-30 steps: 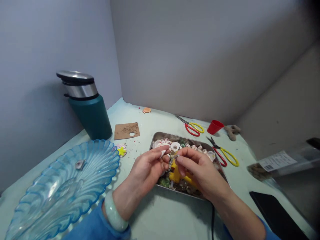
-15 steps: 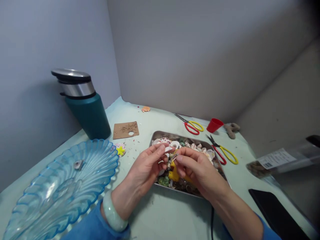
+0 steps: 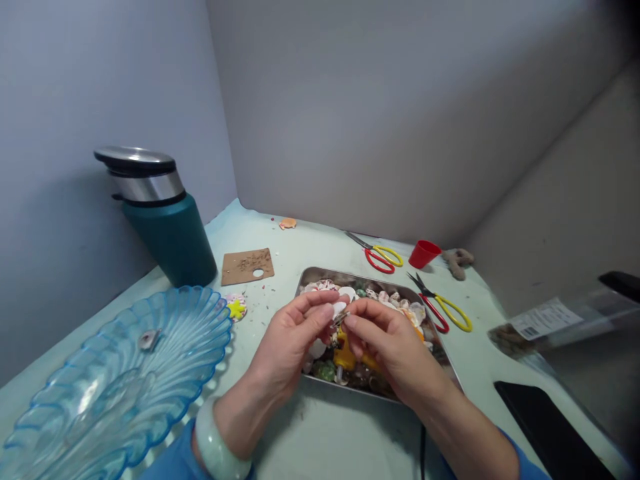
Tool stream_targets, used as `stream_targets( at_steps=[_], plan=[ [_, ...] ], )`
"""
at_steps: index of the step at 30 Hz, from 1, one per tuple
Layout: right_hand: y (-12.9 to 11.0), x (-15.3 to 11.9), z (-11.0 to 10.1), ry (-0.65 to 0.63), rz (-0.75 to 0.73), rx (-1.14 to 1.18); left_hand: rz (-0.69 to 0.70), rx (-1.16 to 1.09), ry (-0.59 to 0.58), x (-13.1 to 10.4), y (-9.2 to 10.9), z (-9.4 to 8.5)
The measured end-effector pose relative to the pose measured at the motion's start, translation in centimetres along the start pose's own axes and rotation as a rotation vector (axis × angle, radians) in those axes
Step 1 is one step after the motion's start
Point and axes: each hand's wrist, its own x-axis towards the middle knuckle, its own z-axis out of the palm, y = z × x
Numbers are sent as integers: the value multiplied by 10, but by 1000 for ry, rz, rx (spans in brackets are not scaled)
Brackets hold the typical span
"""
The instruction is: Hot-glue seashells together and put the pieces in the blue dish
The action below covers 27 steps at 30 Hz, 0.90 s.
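Note:
Above the metal tray (image 3: 373, 395), my left hand (image 3: 297, 333) pinches a small flat white disc (image 3: 339, 309) between thumb and fingers. My right hand (image 3: 387, 340) meets it fingertip to fingertip, closed on a thin metal clip (image 3: 341, 319) held against the disc's lower edge. Fingers hide parts of both pieces. Below lies a yellow glue gun (image 3: 344, 357) in the tray, among shells (image 3: 395, 300) and green stones (image 3: 325, 371). A pale green bangle (image 3: 215, 440) circles my left wrist.
A blue scalloped glass dish (image 3: 185, 320) stands left, before a teal bottle (image 3: 173, 233). Cardboard (image 3: 235, 267), two scissors (image 3: 383, 257) (image 3: 450, 312) and a red cup (image 3: 424, 254) lie behind. At right are a black phone-like slab (image 3: 545, 427) and a plastic bag (image 3: 555, 323).
The white disc has turned to show more of its flat face, and my fingertips have drawn closer together around the metal clip. The whole view has shifted slightly.

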Motion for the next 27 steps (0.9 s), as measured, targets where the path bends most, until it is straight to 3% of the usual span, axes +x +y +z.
stream_targets(
  at_steps=[8, 27],
  plan=[
    [0, 0, -2, 32, -24, -36, 100, 139, -61, 3, -1, -5],
    [-1, 0, -4, 36, -33, -74, 118, 224, 12, 2, 0, -2]
  ],
)
